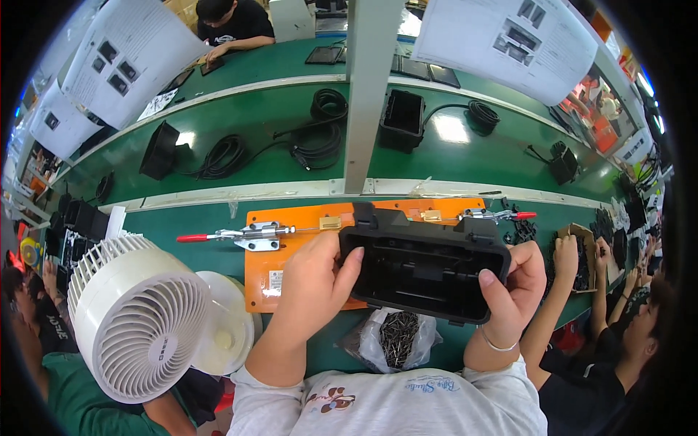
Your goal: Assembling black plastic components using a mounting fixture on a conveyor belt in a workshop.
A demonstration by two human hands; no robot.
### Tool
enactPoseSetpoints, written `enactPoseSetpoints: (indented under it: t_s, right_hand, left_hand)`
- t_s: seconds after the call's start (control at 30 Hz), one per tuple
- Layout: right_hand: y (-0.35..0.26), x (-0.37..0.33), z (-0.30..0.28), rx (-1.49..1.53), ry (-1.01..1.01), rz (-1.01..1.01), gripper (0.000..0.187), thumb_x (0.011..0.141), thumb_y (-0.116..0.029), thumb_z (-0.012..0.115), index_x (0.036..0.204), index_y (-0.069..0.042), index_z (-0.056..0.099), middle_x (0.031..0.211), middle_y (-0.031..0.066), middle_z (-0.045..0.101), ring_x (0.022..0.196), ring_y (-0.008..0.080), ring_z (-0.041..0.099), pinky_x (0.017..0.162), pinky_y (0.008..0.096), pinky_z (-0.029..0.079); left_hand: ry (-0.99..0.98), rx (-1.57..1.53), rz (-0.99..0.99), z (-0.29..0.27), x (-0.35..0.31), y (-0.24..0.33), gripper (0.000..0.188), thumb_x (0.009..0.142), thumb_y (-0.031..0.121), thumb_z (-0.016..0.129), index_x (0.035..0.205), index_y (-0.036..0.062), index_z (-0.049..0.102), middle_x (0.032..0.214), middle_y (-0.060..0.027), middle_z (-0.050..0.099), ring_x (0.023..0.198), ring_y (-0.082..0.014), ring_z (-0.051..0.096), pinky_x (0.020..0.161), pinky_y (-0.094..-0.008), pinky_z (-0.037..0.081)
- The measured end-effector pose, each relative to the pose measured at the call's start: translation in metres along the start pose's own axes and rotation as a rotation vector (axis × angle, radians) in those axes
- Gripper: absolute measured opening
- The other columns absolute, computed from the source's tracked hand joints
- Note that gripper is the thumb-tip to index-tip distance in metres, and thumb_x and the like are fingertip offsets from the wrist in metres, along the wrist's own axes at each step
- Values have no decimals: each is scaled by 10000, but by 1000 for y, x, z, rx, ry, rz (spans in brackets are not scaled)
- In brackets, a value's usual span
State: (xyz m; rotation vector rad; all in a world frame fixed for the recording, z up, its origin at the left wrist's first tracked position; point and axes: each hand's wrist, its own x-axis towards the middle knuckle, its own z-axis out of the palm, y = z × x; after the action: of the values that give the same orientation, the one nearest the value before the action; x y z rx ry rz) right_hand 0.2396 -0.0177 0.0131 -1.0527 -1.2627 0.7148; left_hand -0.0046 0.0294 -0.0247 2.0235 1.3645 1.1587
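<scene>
A black plastic housing (425,272), box-shaped with a hollow inside facing me, is held up in both hands. My left hand (318,272) grips its left end, thumb over the rim. My right hand (518,282) closes round the right end, its thumb on the front edge. Beneath the housing lies an orange fixture plate (263,269), partly covered by it. Two toggle clamps with red handles flank the plate: a left clamp (251,236) and a right clamp (494,216). Nearer to me, a clear plastic bag (371,341) holds many dark screws (400,336).
A white fan (142,320) stands at my left. Behind the bench, a green conveyor (283,123) carries black housings with coiled cables (222,156). A metal post (363,94) rises at the middle. Co-workers sit on both sides and across; one person's hand (566,256) is over a box of parts at right.
</scene>
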Motion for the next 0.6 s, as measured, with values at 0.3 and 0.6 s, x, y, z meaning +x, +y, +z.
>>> enactPoseSetpoints:
  t_s: [0.3,0.6]
  right_hand:
    - [57,107,-60,-12,178,130,225,819,-82,623,738,-112,416,696,-80,389,659,19,357,571,197,289]
    - [195,223,-141,278,557,798,424,895,-247,648,1208,-11,487,1138,191,576,991,376,627,815,494,518]
  left_hand:
    - [-141,-202,-128,8,6,-2,286,858,239,709,842,7,543,713,-110,562,591,-223,563,540,-309,460]
    - [-317,140,119,42,0,-4,391,835,378,689,874,-2,608,797,-145,638,724,-301,647,648,-386,509]
